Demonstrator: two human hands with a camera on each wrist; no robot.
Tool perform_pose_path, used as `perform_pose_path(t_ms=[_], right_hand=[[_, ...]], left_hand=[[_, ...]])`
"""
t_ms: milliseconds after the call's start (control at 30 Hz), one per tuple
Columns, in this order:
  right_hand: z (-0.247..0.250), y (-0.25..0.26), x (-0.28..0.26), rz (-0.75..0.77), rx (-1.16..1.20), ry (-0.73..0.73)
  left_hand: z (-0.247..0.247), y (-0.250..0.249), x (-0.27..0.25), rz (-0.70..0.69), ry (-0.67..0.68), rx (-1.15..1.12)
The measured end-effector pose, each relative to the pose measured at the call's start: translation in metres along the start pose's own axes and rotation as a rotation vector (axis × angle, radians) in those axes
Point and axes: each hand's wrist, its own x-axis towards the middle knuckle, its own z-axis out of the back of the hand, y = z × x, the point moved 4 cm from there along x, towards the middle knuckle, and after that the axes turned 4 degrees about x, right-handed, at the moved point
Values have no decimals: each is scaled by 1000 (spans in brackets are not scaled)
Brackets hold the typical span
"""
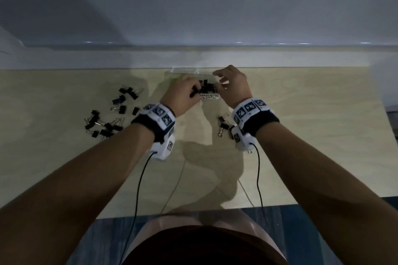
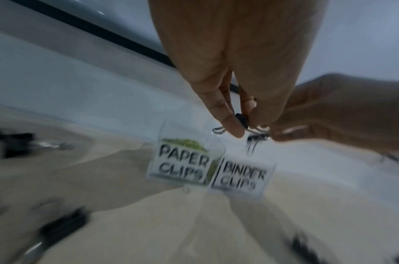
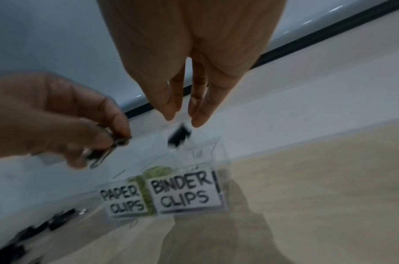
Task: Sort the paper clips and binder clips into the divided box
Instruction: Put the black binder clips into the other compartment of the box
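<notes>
The left hand (image 1: pixel 183 94) pinches a black binder clip (image 2: pixel 241 120) just above the divided box (image 1: pixel 195 70), while the right hand (image 1: pixel 233 86), fingers apart and holding nothing, has a second clip (image 3: pixel 179 136) in the air beneath it, over the compartment labelled BINDER CLIPS (image 3: pixel 184 192). The drop-off step looks to be in hand. Next, the left hand's clip needs releasing over that right-hand compartment, clear of the green paper clips (image 2: pixel 184 142) on the left. Nearer, loose binder clips (image 1: pixel 109 114) wait at left and a small cluster (image 1: pixel 224 125) at right.
</notes>
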Motion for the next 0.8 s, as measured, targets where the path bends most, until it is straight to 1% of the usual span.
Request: perform_pose_path(t_ms=[67, 133, 233, 300, 333, 400, 433, 467, 533, 600, 633, 700, 767, 800], right_hand=[[16, -11, -3, -28, -27, -32], [29, -31, -17, -119, -90, -6], [33, -64, -55, -291, -175, 170], [25, -73, -82, -322, -201, 316], [21, -73, -93, -302, -200, 363], [13, -69, -108, -259, -186, 370], [9, -67, -111, -253, -186, 343], [6, -65, -112, -251, -187, 311], [-1, -62, -111, -268, -187, 268], [-9, -59, -108, -276, -200, 270], [-11, -58, -106, -282, -199, 275], [-10, -59, -99, -324, -195, 275], [-5, -66, -94, -378, -182, 261], [-1, -70, -93, -377, -166, 237]], left_hand=[[9, -13, 24, -8, -44, -43], [6, -19, 40, -10, -32, -42], [-12, -18, 49, 13, 48, 40], [-24, -17, 44, 14, 70, 126], [-28, -20, 38, -30, 44, 162], [-41, -30, 21, -190, 8, 164], [-50, -35, 11, -265, 32, 152], [-62, -40, 1, -305, 94, 149], [-88, -45, -15, -284, 245, 182], [-110, -44, -22, -191, 336, 228], [-116, -43, -23, -144, 354, 238], [-122, -43, -23, -87, 328, 231], [-122, -44, -23, -65, 292, 210], [-122, -45, -23, -61, 281, 195]])
